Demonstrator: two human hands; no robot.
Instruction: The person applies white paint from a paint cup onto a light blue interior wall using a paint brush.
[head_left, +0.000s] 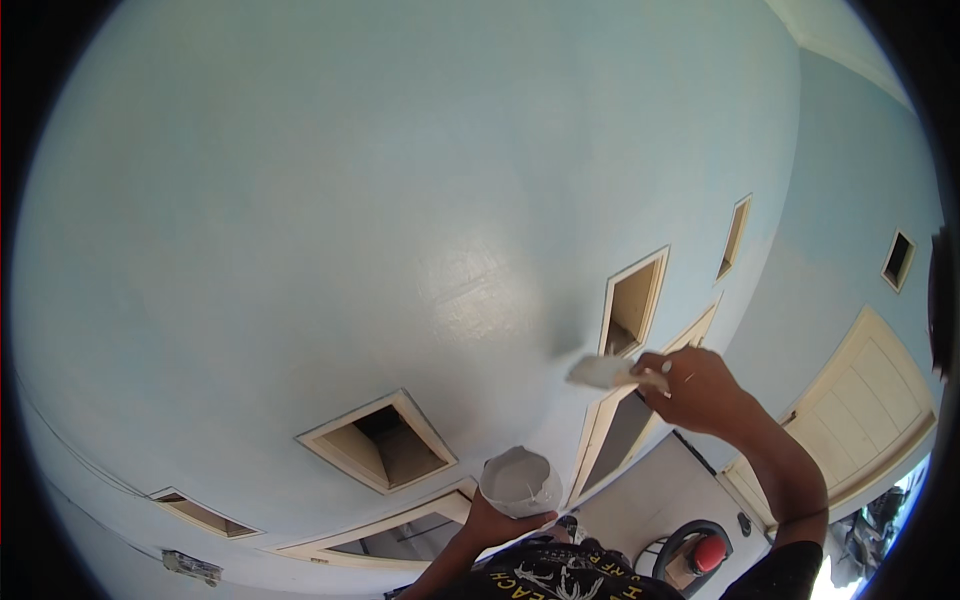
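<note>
My right hand (694, 386) grips a paintbrush (600, 371) by its handle, its head coated in whitish paint and pointing left. The brush is in front of the wall (360, 225), close to the lower end of a framed vent opening (637, 296); whether the bristles touch the wall I cannot tell. Low in front of my chest, my left hand (499, 525) clasps a ragged-rimmed tub (556, 491) from its underside. Pale grey-white paint (517, 476) shows inside the tub. The wall runs from light blue to pale grey, with a shiny, uneven patch in the middle.
Another framed opening (390, 442) lies left of the tub, above a framed window or doorway (390, 532). Loose wires (97, 469) run along the wall at left. A cream panelled door (862, 405) stands at right. Below is a red rounded object (707, 553) near the floor (630, 510).
</note>
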